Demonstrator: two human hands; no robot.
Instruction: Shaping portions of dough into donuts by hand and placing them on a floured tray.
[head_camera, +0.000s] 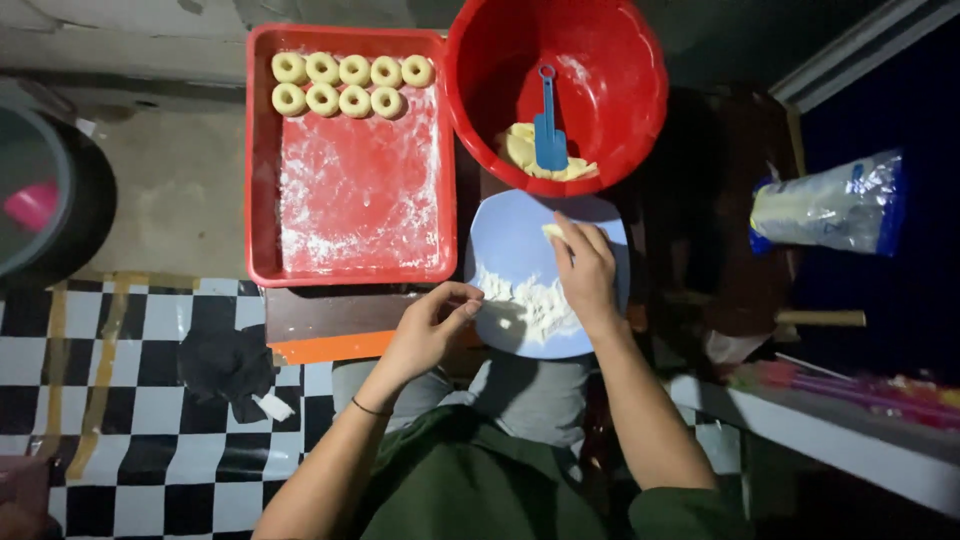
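Note:
A pale blue plate (520, 225) dusted with white flour (535, 305) lies in front of me. My right hand (585, 270) rests flat on the plate, fingertips on a small piece of dough (552, 231). My left hand (432, 325) hovers at the plate's left edge, fingers curled together, pinching at the flour; whether it holds anything is unclear. Above the plate stands a red bowl (610, 70) with yellow dough (520, 150) and a blue scraper (548, 125) inside. A floured red tray (350, 200) on the left carries several ring-shaped dough pieces (340, 85) in two rows.
A plastic bag of flour (825, 205) lies at the right. A dark cloth (228, 365) sits on the checkered floor at the left, and a round dark tub (45, 190) with a pink object stands at the far left. A white ledge (830, 435) runs along the lower right.

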